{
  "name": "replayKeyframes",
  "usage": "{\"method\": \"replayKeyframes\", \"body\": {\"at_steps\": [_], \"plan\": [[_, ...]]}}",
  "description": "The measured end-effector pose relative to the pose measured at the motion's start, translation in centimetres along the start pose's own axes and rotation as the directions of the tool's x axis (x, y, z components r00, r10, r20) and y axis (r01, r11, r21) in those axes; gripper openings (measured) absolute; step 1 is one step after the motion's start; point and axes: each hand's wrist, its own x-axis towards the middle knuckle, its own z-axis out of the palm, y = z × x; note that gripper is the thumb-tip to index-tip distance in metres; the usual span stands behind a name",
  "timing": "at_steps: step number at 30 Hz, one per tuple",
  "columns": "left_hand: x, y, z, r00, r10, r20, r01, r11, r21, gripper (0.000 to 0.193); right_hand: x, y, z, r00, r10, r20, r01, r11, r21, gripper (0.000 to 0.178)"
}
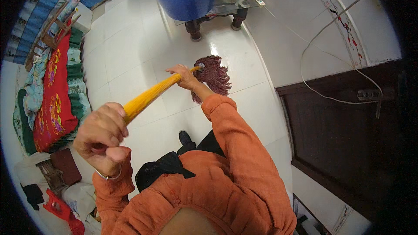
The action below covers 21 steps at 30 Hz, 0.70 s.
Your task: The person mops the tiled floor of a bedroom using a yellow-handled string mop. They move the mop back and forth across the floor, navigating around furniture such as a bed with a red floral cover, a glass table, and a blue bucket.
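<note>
Tiled floor (130, 72) ahead; left hand (102, 135) and right hand (186, 77) grip a mop (152, 95) slanting forward-right, strands (216, 76) nearer the latter.

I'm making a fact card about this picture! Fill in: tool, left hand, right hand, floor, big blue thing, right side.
Tool: mop with a long yellow wood-grained handle and a reddish-brown stringy mop head
Left hand: grips the handle's near end
Right hand: holds the handle close to the mop head
Floor: shiny white tiles
Big blue thing: round plastic tub
Right side: dark brown door
</note>
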Motion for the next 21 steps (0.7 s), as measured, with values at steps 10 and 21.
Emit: {"method": "replayKeyframes", "body": {"at_steps": [10,21], "plan": [[3.5,-5.5,10.1,0.966,-0.081,0.245,0.072,0.996,0.045,0.025,2.2,11.7,-10.7,1.0,0.003,0.009,-0.002,0.994,-0.106,0.041],[8.3,-11.2,14.5,0.97,-0.205,-0.134,0.209,0.978,0.014,0.014,2.9,17.2,-18.3,0.94,0.052,-0.336,-0.102,0.986,-0.131,0.012]]}}
